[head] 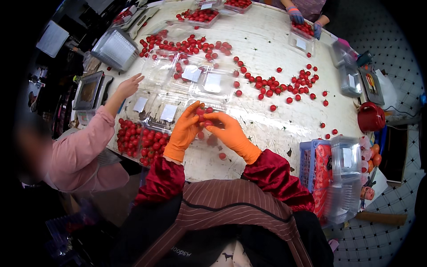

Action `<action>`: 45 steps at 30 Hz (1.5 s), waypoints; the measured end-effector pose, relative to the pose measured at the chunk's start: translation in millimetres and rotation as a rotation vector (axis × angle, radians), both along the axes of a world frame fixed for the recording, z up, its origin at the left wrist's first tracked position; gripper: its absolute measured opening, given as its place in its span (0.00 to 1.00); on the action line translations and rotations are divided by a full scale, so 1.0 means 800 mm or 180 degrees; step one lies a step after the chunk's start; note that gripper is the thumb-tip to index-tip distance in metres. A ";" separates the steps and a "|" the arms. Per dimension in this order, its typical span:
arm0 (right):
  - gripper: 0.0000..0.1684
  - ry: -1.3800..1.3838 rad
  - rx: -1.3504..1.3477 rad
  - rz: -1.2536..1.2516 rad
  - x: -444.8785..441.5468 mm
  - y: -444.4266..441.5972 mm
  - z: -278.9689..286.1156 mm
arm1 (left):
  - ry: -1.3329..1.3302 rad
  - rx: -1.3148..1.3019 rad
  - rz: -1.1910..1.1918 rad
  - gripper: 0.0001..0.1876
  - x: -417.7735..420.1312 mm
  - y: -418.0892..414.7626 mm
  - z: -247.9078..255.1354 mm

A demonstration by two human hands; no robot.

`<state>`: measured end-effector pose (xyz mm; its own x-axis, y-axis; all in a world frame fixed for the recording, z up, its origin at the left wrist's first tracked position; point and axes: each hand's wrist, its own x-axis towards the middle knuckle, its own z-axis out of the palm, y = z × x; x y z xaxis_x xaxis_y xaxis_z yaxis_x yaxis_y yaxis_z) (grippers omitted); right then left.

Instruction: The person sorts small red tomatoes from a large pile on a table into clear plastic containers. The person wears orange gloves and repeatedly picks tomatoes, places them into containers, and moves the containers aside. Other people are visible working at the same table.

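Note:
In an orange glove, my left hand (182, 133) holds several cherry tomatoes (200, 111) between thumb and fingers. My right hand (233, 135), gloved alike, meets it from the right, with thumb and fingertips on a lower tomato (208, 123). Beyond my hands, clear plastic clamshell boxes (160, 71) lie together, some with white labels (213, 82). To the left of my left hand, two boxes packed with cherry tomatoes (154, 143) sit at the table's near edge. A single tomato (222, 156) rests on the white table (233, 170) below my right hand.
Loose tomatoes (273, 85) spread over the table ahead. At left a co-worker's bare hand (128, 86) reaches over the table. Another person's gloved hands (295, 15) hold a filled box far right. A purple crate (308, 163), stacked boxes (345, 157) and a red pitcher (371, 117) stand right.

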<state>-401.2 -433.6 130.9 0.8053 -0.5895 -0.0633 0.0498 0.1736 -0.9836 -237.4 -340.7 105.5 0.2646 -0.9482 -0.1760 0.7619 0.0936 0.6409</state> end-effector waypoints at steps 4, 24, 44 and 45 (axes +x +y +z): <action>0.23 0.0065 0.0106 -0.0213 -0.001 -0.005 -0.021 | 0.0290 -0.0189 -0.0092 0.28 0.016 0.004 -0.009; 0.24 0.0677 -0.0392 -0.0554 -0.078 -0.015 -0.085 | -0.2368 0.1201 0.0863 0.18 0.093 0.109 0.010; 0.19 0.1600 -0.2846 0.0576 -0.099 0.062 -0.128 | -0.5191 0.0804 0.0709 0.13 0.017 0.099 0.008; 0.17 0.1786 -0.2915 0.0906 -0.091 0.067 -0.120 | -0.5334 0.0257 0.0583 0.12 0.003 0.082 -0.001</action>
